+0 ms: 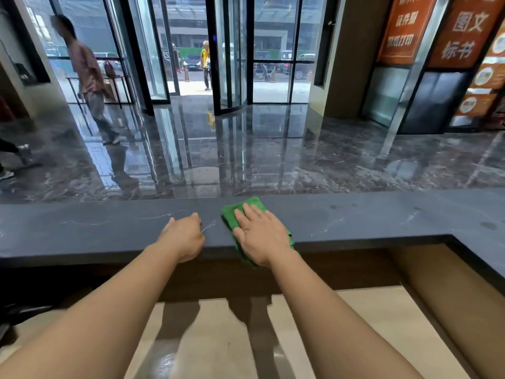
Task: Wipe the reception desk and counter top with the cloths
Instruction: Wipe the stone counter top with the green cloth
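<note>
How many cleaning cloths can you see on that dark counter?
1. A green cleaning cloth lies flat under the right hand on the dark stone counter top. The left hand is curled; a cloth could be hidden inside.

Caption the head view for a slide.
Right hand presses a green cloth flat on the dark counter top; left hand rests beside it.

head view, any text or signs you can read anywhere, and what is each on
"图文" on the right orange banner, upper line.
"标书" on the same banner, lower line.
"S" in a white circle on the dark panel by the revolving door.
The left orange banner carries three lines of characters, too blurred to read.
The round labels on the far-right poster are too small to read.
</note>
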Motion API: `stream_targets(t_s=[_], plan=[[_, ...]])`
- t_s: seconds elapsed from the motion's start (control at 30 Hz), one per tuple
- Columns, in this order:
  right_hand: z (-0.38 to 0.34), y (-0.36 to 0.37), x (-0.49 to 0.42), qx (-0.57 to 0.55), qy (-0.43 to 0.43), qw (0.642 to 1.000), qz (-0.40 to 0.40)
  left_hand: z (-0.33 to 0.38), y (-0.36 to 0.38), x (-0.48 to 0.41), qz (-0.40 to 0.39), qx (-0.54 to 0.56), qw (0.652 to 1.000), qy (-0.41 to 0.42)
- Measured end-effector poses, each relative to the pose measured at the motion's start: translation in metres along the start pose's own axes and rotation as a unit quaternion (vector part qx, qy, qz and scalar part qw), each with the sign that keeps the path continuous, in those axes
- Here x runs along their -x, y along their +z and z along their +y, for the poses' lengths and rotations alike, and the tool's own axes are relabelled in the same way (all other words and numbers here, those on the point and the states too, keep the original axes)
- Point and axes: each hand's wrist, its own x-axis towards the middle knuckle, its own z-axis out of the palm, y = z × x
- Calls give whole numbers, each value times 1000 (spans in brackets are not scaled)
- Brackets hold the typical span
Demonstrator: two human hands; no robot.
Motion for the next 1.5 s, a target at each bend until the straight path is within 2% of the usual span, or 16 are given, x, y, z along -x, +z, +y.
stream_targets(t_s=[0.27, 0.37, 0.5, 0.6, 0.73, 0.83, 0.97, 1.07, 1.17, 1.4, 1.5], plan=[[91, -17, 49, 21, 162, 987, -3, -7, 6, -2, 12, -14, 1000, 24], [79, -12, 41, 12, 215, 977, 0, -9, 6, 1, 9, -14, 999, 27], [27, 0, 28, -5, 259, 965, 44, -17, 8, -3, -2, 27, 999, 39], [-26, 6, 19, -34, 227, 971, 60, -19, 13, -4, 0, 38, 998, 47], [-83, 13, 10, -53, 116, 991, 49, -19, 10, -4, 23, 115, 992, 49], [-81, 24, 14, 1, 25, 999, 46, -17, 7, 4, 33, 180, 982, 37], [-36, 31, 18, 86, -83, 992, 48, -4, 11, 16, 39, 165, 985, 42], [-1, 37, 29, 114, -77, 989, 53, 4, 14, 19, 55, 139, 988, 44], [50, 33, 48, 145, -84, 981, 95, 22, 20, 19, 56, 127, 989, 49], [163, 17, 96, 151, -43, 981, 110, 94, 42, 10, 65, 88, 992, 59], [184, 14, 105, 132, -26, 985, 109, 116, 49, 12, 71, 73, 993, 62]])
